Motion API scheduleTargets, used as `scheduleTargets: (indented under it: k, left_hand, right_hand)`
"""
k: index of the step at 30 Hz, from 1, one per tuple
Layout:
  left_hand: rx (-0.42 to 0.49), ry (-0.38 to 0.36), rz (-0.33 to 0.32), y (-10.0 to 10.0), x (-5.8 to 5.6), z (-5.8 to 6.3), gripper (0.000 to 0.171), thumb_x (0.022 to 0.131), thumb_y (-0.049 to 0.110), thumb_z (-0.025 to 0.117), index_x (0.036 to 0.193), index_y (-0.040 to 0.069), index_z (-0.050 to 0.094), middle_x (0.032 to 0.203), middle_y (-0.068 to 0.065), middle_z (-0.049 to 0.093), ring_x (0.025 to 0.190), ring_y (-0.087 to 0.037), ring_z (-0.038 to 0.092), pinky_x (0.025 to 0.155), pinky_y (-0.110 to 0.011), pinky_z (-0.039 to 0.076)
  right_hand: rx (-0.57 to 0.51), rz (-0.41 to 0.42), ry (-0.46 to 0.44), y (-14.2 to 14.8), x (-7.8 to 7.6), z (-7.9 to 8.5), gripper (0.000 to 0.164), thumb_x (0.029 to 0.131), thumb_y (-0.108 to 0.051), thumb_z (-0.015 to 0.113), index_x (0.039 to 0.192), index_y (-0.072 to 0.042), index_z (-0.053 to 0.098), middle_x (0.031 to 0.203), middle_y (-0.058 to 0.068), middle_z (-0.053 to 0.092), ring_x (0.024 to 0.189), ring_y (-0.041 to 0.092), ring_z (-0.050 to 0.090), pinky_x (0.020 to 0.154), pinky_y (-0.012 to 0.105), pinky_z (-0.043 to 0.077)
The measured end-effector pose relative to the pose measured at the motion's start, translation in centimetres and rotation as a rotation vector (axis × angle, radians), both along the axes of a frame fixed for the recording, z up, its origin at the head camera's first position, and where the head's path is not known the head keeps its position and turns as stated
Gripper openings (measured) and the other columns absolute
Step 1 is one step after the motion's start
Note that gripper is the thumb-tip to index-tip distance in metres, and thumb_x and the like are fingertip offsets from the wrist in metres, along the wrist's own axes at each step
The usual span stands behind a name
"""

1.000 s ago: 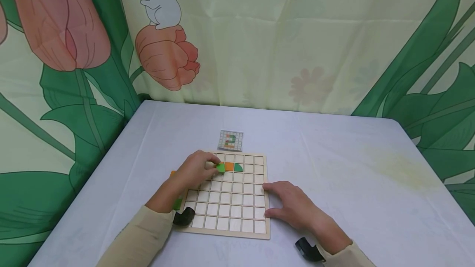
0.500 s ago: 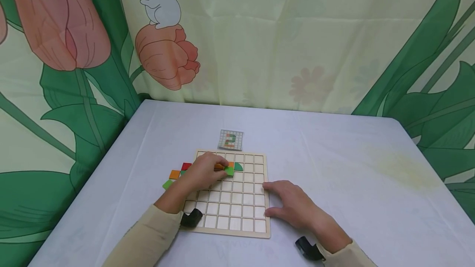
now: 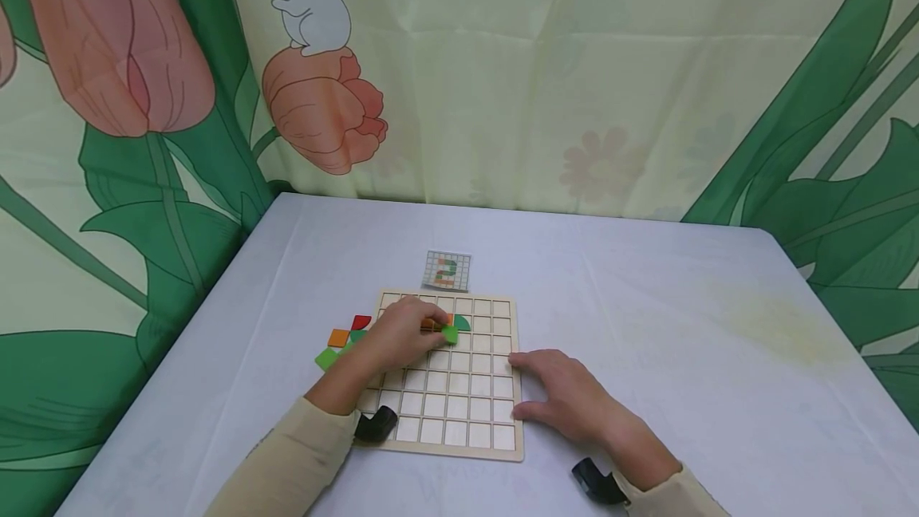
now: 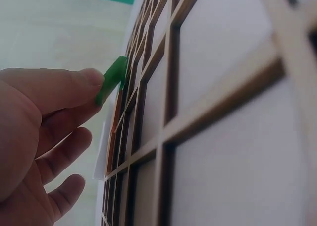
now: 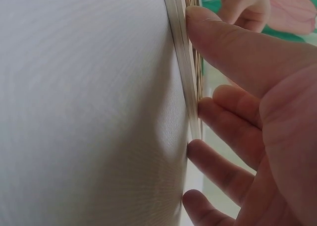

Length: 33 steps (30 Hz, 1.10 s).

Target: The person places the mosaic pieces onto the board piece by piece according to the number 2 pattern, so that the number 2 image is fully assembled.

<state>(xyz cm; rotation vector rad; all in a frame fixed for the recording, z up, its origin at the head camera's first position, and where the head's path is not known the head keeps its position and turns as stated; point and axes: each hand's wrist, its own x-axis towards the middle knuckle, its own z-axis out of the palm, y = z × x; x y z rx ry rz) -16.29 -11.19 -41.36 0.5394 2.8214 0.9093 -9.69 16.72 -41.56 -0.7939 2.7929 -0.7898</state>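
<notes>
Pinching a green tile [image 3: 450,335] near mid-frame with my left hand [image 3: 404,334], I touch the grid board [image 3: 445,451] with my loosely spread right hand [image 3: 567,397]; white desk [image 3: 646,301] below, tulip-printed backdrop [image 3: 488,102] across the top.

Over the last second the left hand [image 3: 402,335] has slid toward three o'clock across the grid board [image 3: 459,384], carrying its pinched light-green tile [image 3: 450,335] from nine o'clock of an orange tile [image 3: 451,318] to between seven and eight o'clock of the dark-green quarter-round [image 3: 462,323]. The hand now mostly covers that orange tile, while a red piece [image 3: 361,323], toward the board's ten o'clock, has come into view.
</notes>
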Motion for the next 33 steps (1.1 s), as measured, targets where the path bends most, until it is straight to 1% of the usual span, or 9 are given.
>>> scheduleTargets:
  k: [5,10,16,20,26,33]
  left_hand:
    - [-0.005,0.02,-0.006,0.19,0.01,-0.09,0.015,0.089,0.017,0.077,0.104,0.015,0.077,0.098,0.007,0.067,0.096,-0.015,0.054,0.082,-0.035,0.047]
    - [-0.009,0.003,-0.022,0.39,0.08,0.11,0.016,0.09,0.017,0.076,0.105,0.014,0.076,0.099,0.006,0.067,0.097,-0.016,0.053,0.082,-0.035,0.048]
    - [-0.019,0.0,-0.038,0.57,0.09,0.22,0.017,0.09,0.018,0.077,0.106,0.013,0.076,0.1,0.006,0.069,0.1,-0.017,0.055,0.088,-0.037,0.048]
    - [-0.022,0.005,-0.048,0.7,0.12,0.16,0.018,0.089,0.018,0.077,0.106,0.012,0.076,0.101,0.005,0.07,0.101,-0.017,0.056,0.089,-0.037,0.048]
    - [-0.039,0.008,-0.062,0.91,0.1,0.14,0.017,0.09,0.017,0.076,0.105,0.012,0.076,0.1,0.004,0.069,0.099,-0.017,0.057,0.088,-0.037,0.05]
    - [-0.055,0.017,-0.077,0.85,-0.1,-0.16,0.014,0.09,0.016,0.075,0.103,0.012,0.076,0.097,0.005,0.068,0.096,-0.016,0.056,0.086,-0.036,0.05]
  right_hand:
    - [-0.001,0.003,0.01,0.02,-0.04,-0.14,0.06,0.082,-0.029,0.082,0.133,-0.005,0.06,0.132,0.009,0.061,0.125,0.033,0.053,0.103,0.051,0.041]
    - [-0.003,0.005,0.016,0.04,-0.07,-0.21,0.06,0.082,-0.029,0.082,0.133,-0.005,0.061,0.131,0.009,0.062,0.125,0.032,0.053,0.103,0.051,0.041]
    - [0.004,-0.002,0.005,0.06,-0.1,-0.14,0.061,0.082,-0.03,0.082,0.133,-0.005,0.06,0.132,0.009,0.061,0.126,0.032,0.053,0.103,0.051,0.041]
    - [0.003,-0.004,-0.002,0.1,-0.1,-0.1,0.061,0.082,-0.03,0.082,0.134,-0.006,0.06,0.132,0.008,0.061,0.126,0.032,0.052,0.104,0.051,0.041]
    - [0.002,-0.009,-0.008,0.05,-0.11,-0.04,0.061,0.082,-0.03,0.082,0.134,-0.006,0.06,0.132,0.008,0.061,0.125,0.032,0.053,0.103,0.051,0.041]
    - [-0.001,-0.007,-0.009,0.02,-0.13,-0.02,0.061,0.082,-0.031,0.082,0.134,-0.006,0.06,0.132,0.009,0.061,0.126,0.032,0.053,0.104,0.051,0.041]
